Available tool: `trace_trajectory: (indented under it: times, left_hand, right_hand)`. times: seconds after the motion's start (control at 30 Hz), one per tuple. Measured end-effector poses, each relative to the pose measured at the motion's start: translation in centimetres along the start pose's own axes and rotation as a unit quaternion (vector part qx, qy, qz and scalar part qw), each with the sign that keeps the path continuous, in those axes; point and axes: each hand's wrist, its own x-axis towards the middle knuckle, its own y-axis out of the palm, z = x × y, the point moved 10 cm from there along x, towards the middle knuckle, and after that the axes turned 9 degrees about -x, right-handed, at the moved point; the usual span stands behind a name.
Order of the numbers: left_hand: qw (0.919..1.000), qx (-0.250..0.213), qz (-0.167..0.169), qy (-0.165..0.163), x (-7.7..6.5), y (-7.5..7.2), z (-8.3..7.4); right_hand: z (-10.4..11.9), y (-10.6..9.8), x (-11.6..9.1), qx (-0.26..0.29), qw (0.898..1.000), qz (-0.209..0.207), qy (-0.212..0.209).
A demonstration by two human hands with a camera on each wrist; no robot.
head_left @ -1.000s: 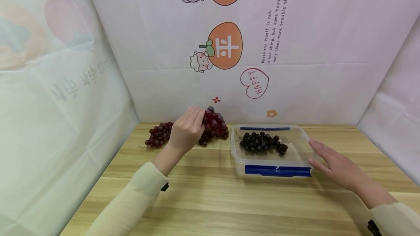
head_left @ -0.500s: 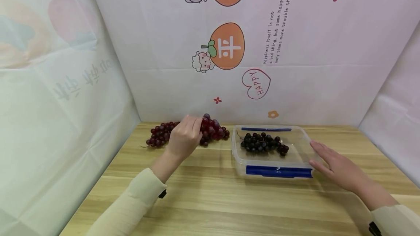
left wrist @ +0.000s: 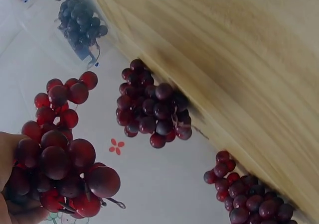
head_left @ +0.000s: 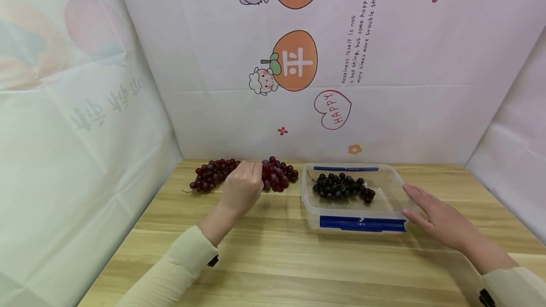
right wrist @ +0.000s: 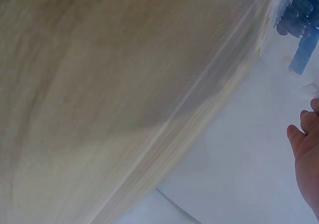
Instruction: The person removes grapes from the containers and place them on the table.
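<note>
My left hand [head_left: 243, 186] holds a bunch of red grapes [left wrist: 62, 159] above the table, the fingers wrapped over its top and partly hiding it. Behind the held grapes, a second red bunch [left wrist: 152, 107] lies on the table. A third red bunch [head_left: 209, 175] lies to the left, its thin stem pointing left. A clear plastic container [head_left: 386, 203] with blue clips stands to the right, without a lid. Inside it, toward the left, rests a bunch of black grapes [head_left: 339, 186]. My right hand [head_left: 445, 219] touches the container's right side with extended fingers.
The wooden table [head_left: 298, 264] runs back to a white printed cloth wall [head_left: 213, 84]. Another cloth [head_left: 85, 179] closes off the left side, and white cloth also hangs at the right.
My left hand has lowered the held red grapes toward the table and a little nearer to me. The right hand and the container keep their places.
</note>
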Motion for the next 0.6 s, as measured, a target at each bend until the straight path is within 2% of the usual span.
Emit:
trace_trajectory:
  times: [0.47,0.6]
  left_hand:
    - [0.9987,-0.007,0.025,-0.045,-0.2,1.8,-0.9]
    - [0.9968,-0.006,0.047,-0.064,-0.4,2.8,-1.0]
  right_hand:
    - [0.1,0.0,0.1,0.0,1.0,0.008,0.005]
    - [0.2,-0.1,0.1,0.003,1.0,0.006,0.004]
